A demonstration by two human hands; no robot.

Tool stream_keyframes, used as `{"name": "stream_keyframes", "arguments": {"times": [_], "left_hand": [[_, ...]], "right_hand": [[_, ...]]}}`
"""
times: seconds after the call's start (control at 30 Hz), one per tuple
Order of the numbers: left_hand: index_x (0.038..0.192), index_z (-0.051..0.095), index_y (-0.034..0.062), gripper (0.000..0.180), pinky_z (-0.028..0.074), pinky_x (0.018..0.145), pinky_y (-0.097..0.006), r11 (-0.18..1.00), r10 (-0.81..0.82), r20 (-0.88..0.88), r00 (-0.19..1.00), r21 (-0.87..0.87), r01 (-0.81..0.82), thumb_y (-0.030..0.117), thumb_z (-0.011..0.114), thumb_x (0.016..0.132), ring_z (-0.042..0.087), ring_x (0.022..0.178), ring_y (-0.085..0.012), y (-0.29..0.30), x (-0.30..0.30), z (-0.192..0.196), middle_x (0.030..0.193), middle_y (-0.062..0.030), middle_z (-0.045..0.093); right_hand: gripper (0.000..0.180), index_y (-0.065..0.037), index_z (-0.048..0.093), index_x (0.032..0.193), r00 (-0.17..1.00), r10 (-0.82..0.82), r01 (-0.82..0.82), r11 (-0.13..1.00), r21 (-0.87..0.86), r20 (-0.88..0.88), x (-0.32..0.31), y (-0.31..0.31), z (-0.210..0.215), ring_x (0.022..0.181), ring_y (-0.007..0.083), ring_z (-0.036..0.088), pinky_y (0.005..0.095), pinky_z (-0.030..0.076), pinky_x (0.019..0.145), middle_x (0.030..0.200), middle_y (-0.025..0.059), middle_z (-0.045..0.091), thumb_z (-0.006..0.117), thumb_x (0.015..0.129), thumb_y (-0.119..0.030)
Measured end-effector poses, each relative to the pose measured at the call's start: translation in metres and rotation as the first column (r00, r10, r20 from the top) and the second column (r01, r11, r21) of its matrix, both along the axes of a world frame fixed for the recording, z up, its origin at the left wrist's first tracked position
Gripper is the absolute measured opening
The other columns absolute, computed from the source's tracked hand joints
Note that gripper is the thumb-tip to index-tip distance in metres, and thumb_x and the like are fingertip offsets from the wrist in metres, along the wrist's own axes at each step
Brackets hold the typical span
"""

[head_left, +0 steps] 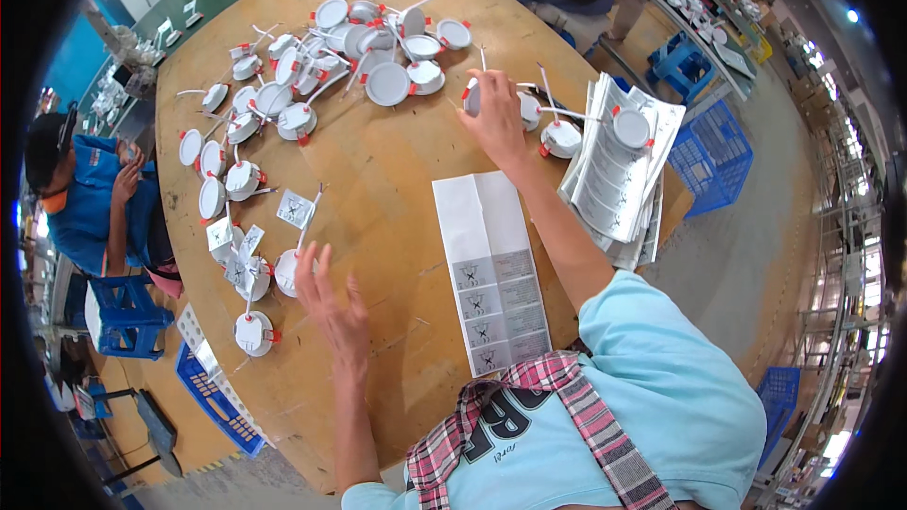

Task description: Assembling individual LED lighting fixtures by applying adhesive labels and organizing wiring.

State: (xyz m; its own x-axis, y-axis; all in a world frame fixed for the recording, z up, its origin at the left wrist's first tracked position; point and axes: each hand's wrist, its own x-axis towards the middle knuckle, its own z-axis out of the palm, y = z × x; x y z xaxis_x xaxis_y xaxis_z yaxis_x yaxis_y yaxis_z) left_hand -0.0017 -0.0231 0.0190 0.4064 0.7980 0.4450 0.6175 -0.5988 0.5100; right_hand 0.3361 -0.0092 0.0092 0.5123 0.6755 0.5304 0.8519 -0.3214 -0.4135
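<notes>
Near the far middle of the table, my right hand (496, 118) is closed round a small round white downlight (471, 97). Two more downlights, one of them partly hidden (530, 110) and one in plain view (561, 139), lie just right of that hand. My left hand (333, 307) has its fingers apart, close beside another downlight (286, 273) at the left. Around it are downlights with white cables and loose square labels (297, 209). Between my arms a sheet of printed labels (501, 293) lies flat, its upper part blank.
A pile of downlights (387, 84) with red clips spreads over the table's far left. At the right, a stack of label sheets (605, 189) bears one downlight (631, 127). Blue crates (713, 156) stand beyond the right edge. A co-worker (99, 194) sits at the left.
</notes>
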Motion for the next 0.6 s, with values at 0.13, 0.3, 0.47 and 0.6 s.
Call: {"name": "stream_keyframes", "arguments": {"times": [0.13,0.3,0.47,0.6], "left_hand": [[0.127,0.047,0.0007,0.046,0.031,0.104,-0.041,0.967,-0.156,0.184,0.970,-0.173,0.188,0.012,0.061,0.085,0.041,0.124,-0.0308,-0.009,0.023,0.018,0.134,-0.0147,0.044],[0.125,0.049,0.0006,0.041,0.040,0.094,-0.033,0.456,0.243,0.790,0.563,-0.606,0.652,0.027,0.049,0.094,0.051,0.111,-0.0181,-0.006,0.063,0.015,0.124,-0.0089,0.051],[0.121,0.054,0.0008,0.037,0.046,0.084,-0.028,0.334,0.271,0.766,0.583,-0.642,0.690,0.024,0.053,0.092,0.058,0.096,-0.0128,0.009,0.048,0.011,0.111,-0.0065,0.059],[0.108,0.060,-0.0018,0.030,0.047,0.081,-0.030,0.721,0.061,0.493,0.868,-0.623,0.304,0.017,0.061,0.085,0.061,0.090,-0.0167,0.008,0.016,-0.021,0.098,-0.0083,0.064]], "right_hand": [[0.052,-0.006,0.050,0.115,0.640,0.328,-0.089,0.930,0.357,-0.695,-0.025,-0.008,0.021,0.104,0.0224,0.052,0.0376,0.043,0.087,0.106,0.0096,0.052,0.076,0.072,-0.018],[0.057,-0.006,0.039,0.126,0.236,0.744,-0.251,0.668,0.701,-0.625,-0.129,-0.037,-0.008,0.110,0.0161,0.048,0.0295,0.048,0.083,0.117,0.0076,0.047,0.071,0.080,-0.016],[0.057,-0.003,0.036,0.129,0.454,0.742,-0.582,0.666,0.467,-0.493,-0.150,-0.070,0.012,0.124,0.0265,0.040,0.0387,0.026,0.108,0.129,0.0145,0.042,0.063,0.086,-0.027],[0.052,-0.002,0.040,0.129,0.452,0.643,-0.463,0.761,0.454,-0.618,-0.128,-0.073,-0.003,0.123,0.0262,0.041,0.0349,0.029,0.105,0.128,0.0137,0.044,0.060,0.086,-0.023]]}}
